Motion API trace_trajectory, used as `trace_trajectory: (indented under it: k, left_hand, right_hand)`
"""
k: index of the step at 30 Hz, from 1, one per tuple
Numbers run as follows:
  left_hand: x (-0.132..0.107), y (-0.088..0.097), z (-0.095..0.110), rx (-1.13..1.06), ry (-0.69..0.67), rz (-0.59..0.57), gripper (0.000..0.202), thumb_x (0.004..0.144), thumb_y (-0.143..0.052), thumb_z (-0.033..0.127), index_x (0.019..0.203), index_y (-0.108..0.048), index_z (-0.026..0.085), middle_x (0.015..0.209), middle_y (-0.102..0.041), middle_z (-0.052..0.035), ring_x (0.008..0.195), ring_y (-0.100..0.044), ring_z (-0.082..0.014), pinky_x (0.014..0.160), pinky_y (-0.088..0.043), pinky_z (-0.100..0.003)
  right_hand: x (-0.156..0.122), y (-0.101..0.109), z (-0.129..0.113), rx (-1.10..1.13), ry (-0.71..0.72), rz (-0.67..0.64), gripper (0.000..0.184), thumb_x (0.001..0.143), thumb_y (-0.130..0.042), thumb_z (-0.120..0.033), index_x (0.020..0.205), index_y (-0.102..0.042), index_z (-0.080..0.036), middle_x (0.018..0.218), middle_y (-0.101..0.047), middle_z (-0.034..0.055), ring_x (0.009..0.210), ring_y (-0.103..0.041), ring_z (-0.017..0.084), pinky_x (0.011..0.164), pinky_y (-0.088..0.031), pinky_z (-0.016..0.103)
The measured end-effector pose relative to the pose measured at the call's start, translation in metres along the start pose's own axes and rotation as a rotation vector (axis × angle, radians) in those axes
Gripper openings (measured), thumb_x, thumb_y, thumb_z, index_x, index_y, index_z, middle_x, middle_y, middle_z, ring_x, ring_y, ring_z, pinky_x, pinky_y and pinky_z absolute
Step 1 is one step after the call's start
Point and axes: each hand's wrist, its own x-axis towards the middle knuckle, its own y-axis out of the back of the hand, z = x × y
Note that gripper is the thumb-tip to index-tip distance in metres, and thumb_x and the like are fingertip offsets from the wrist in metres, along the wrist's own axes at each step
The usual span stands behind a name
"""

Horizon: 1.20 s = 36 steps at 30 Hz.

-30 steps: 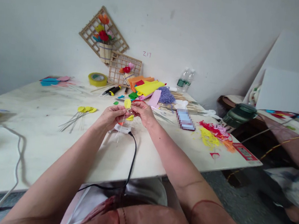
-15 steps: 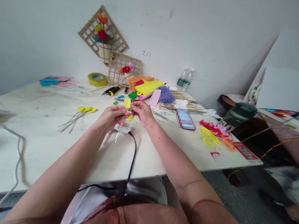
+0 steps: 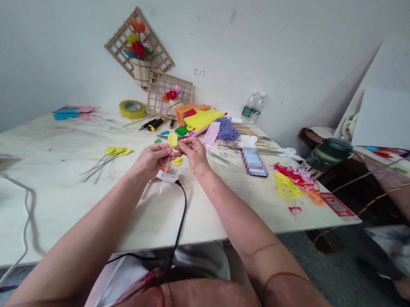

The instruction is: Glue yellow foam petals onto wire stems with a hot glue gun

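Both my hands meet above the middle of the white table [image 3: 57,196]. My left hand [image 3: 152,159] pinches a thin wire stem [image 3: 163,178] that hangs down toward the table. A small yellow petal piece [image 3: 172,140] sits at the top of the stem, between the fingertips of both hands. My right hand [image 3: 193,153] is closed in a pinch at the petal's edge. Under my hands lies a white glue gun [image 3: 168,175] with a black cord [image 3: 181,219] running toward my lap. Another yellow piece [image 3: 177,161] lies just beneath my hands.
Several finished yellow petals on wires [image 3: 111,157] lie left of my hands. Coloured foam sheets [image 3: 201,119], purple yarn [image 3: 227,129], a tape roll [image 3: 132,109], a phone [image 3: 252,161] and red and yellow scraps [image 3: 293,180] crowd the far and right side. Another person's arm [image 3: 402,189] is at the right.
Both hands stay pinched on the yellow petal and wire with only slight finger movement. The view has shifted a little.
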Motion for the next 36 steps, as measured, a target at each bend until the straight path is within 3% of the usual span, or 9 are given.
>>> trace_trajectory:
  k: [7, 11, 15, 23, 29, 36]
  left_hand:
    - [0.000, -0.001, 0.000, 0.020, -0.015, 0.003, 0.010, 0.058, -0.074, 0.012, 0.064, -0.066, 0.012, 0.057, -0.066, -0.0046, 0.055, -0.063, -0.0126, 0.062, -0.054, -0.022]
    - [0.001, 0.000, 0.001, 0.013, -0.064, 0.015, 0.013, 0.056, -0.076, 0.014, 0.064, -0.066, 0.012, 0.059, -0.066, -0.0045, 0.055, -0.063, -0.0122, 0.062, -0.053, -0.023]
    - [0.002, 0.002, 0.004, 0.013, -0.132, 0.051, 0.017, 0.054, -0.078, 0.016, 0.065, -0.066, 0.013, 0.059, -0.066, -0.0042, 0.057, -0.063, -0.0124, 0.063, -0.052, -0.023]
    - [0.008, 0.010, 0.007, -0.028, -0.273, 0.179, 0.016, 0.055, -0.076, 0.015, 0.066, -0.065, 0.013, 0.060, -0.066, -0.0026, 0.061, -0.064, -0.0117, 0.065, -0.051, -0.023]
    - [0.009, 0.010, 0.007, -0.049, -0.278, 0.218, 0.018, 0.054, -0.077, 0.015, 0.065, -0.063, 0.012, 0.058, -0.064, -0.0017, 0.062, -0.064, -0.0120, 0.069, -0.051, -0.024]
    - [0.006, 0.006, 0.006, -0.016, -0.244, 0.220, 0.020, 0.054, -0.077, 0.016, 0.066, -0.061, 0.014, 0.059, -0.062, 0.0014, 0.065, -0.064, -0.0119, 0.073, -0.049, -0.026]
  right_hand:
    - [-0.002, 0.000, -0.002, 0.060, -0.083, -0.022, 0.018, 0.065, -0.068, -0.023, 0.071, -0.052, -0.017, 0.057, -0.060, -0.0049, 0.049, -0.055, 0.007, 0.052, -0.045, 0.020]
    - [-0.004, 0.001, -0.004, 0.116, -0.148, -0.090, 0.020, 0.070, -0.066, -0.032, 0.079, -0.056, -0.018, 0.064, -0.063, -0.0028, 0.053, -0.058, 0.008, 0.050, -0.045, 0.020]
    - [-0.008, 0.000, -0.006, 0.036, -0.221, -0.115, 0.017, 0.073, -0.063, -0.032, 0.079, -0.059, -0.017, 0.068, -0.064, -0.0008, 0.052, -0.055, 0.008, 0.050, -0.044, 0.020]
    - [-0.020, -0.009, -0.009, -0.138, -0.456, -0.368, 0.015, 0.075, -0.058, -0.025, 0.069, -0.063, -0.012, 0.067, -0.065, 0.0038, 0.055, -0.057, 0.010, 0.050, -0.042, 0.021]
    - [-0.021, -0.012, 0.001, -0.081, -0.478, -0.318, 0.016, 0.066, -0.069, -0.027, 0.071, -0.064, -0.012, 0.065, -0.066, 0.0023, 0.051, -0.053, 0.007, 0.048, -0.039, 0.018]
    - [-0.024, -0.018, 0.007, -0.120, -0.382, -0.214, 0.016, 0.063, -0.070, -0.026, 0.062, -0.060, -0.014, 0.051, -0.059, -0.0016, 0.045, -0.050, 0.006, 0.046, -0.038, 0.019]
